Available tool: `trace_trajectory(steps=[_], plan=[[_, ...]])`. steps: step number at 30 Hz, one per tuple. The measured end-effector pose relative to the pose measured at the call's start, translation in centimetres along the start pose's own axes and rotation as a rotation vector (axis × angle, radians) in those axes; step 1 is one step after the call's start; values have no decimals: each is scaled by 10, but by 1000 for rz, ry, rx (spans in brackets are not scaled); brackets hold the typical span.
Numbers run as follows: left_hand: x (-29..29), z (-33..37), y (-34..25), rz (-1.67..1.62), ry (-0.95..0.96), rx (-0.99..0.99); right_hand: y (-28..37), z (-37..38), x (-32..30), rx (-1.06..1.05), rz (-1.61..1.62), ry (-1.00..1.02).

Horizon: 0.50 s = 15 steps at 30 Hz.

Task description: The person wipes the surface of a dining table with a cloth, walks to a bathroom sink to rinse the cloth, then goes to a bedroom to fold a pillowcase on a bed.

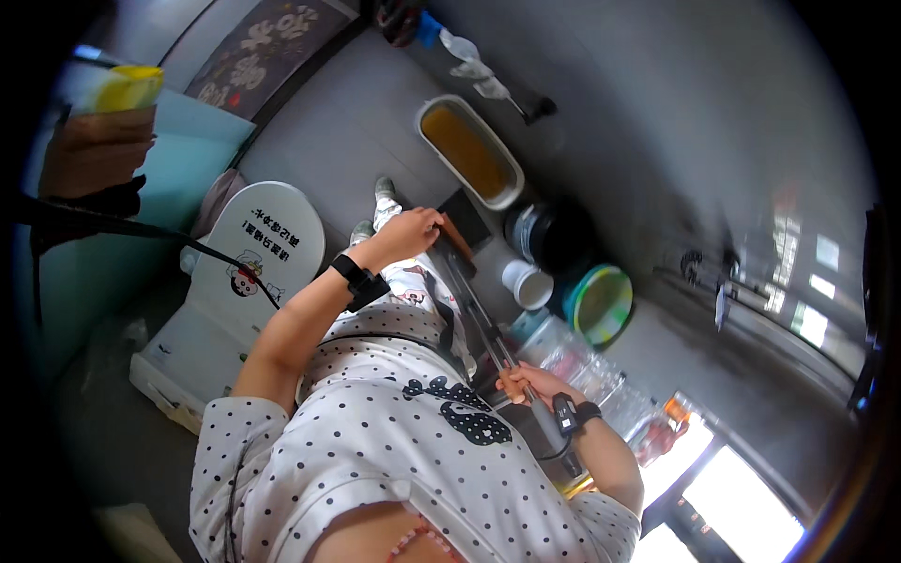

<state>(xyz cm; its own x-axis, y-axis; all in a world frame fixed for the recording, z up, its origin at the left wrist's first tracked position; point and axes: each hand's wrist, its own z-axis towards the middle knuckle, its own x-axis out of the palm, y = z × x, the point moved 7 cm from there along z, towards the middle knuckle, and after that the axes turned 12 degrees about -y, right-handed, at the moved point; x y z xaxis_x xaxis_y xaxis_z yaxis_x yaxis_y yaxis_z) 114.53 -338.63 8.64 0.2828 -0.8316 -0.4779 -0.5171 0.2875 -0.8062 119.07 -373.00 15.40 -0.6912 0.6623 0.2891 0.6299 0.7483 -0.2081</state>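
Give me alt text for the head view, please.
Seen from above, the right hand grips a long pole while the left hand is near its far end. Nearby are a pale tub, a white bucket and clear plastic bottles.

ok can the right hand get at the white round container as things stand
Probably not without letting go: the right hand looks closed around the pole, though nothing seems to cover the white round container.

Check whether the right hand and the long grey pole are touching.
Touching. The head view shows the right hand with its fingers curled around the long grey pole.
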Motion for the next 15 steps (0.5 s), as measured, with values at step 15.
trace_trajectory(steps=[15], plan=[[-91,77,-29,-178,161,-227,396,15,151,-210,-822,85]])
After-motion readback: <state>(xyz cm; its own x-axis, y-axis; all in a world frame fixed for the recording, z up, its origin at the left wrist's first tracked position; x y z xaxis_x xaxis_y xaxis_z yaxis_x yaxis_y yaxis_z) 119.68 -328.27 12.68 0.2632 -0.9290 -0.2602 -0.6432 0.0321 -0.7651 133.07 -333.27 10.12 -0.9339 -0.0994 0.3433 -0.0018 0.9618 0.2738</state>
